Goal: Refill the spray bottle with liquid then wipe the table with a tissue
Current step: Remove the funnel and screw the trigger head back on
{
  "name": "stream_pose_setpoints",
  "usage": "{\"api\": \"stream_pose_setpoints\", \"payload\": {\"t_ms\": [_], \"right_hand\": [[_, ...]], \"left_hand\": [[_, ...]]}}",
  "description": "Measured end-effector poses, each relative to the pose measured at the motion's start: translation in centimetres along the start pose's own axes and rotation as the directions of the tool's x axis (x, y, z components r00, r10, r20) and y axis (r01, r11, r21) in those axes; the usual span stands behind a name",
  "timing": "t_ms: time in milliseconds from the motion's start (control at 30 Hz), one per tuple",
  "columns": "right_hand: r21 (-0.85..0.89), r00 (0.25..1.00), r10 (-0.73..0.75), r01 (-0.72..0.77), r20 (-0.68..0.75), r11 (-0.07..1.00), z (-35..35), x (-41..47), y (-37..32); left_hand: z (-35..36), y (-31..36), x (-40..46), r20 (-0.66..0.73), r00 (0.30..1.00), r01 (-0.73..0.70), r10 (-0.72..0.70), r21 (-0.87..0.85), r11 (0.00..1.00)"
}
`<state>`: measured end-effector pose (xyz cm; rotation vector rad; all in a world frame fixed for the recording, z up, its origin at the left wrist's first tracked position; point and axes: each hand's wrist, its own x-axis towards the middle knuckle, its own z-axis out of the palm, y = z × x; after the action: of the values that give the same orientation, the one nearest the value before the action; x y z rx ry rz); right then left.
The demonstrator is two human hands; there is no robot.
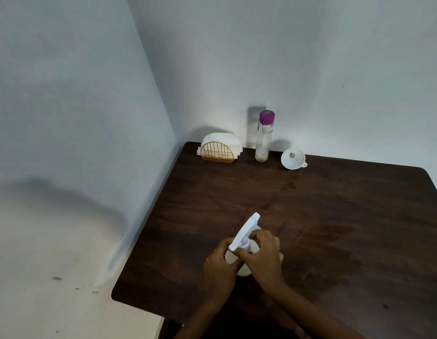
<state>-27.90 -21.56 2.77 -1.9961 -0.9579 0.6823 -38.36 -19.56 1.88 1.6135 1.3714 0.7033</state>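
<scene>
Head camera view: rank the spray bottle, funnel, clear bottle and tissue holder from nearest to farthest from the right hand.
1. Spray bottle, gripped by the right hand.
2. Funnel, far edge, right.
3. Clear bottle, far edge, middle; close to the funnel's rank.
4. Tissue holder, far left corner.

Dark wooden table [335, 216] in wall corner: left hand [218, 267] grips white spray bottle [239, 260] body, right hand [264, 253] curled round its trigger head [245, 231]; at far edge stand tissue holder [218, 152], purple-capped clear bottle [264, 138], white funnel [293, 159].
</scene>
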Motion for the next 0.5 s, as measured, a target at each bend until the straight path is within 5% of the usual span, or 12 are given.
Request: {"api": "stream_pose_setpoints", "payload": {"t_ms": [167, 300, 367, 500], "right_hand": [[-0.004, 0.983, 0.011, -0.012, -0.182, 1.0, -0.2, -0.6, -0.4], [0.02, 0.994, -0.066, 0.068, -0.083, 0.997, 0.7, 0.1, -0.3], [0.102, 1.0, 0.012, -0.012, 0.003, 0.995, 1.2, 0.0, -0.1], [0.283, 1.0, -0.029, 0.027, 0.003, 0.959, 0.2, -0.4, 0.1]], "left_hand": [[0.4, 0.4, -0.4, 0.039, 0.993, 0.11, -0.109, -0.019, 0.994], [0.8, 0.3, -0.4, 0.002, 0.99, 0.143, -0.143, 0.04, 0.989], [0.9, 0.7, -0.2, -0.008, 0.991, 0.13, -0.13, 0.026, 0.991], [0.7, 0.5, -0.4, 0.043, 0.999, -0.02, 0.016, 0.1, 0.995]]}}
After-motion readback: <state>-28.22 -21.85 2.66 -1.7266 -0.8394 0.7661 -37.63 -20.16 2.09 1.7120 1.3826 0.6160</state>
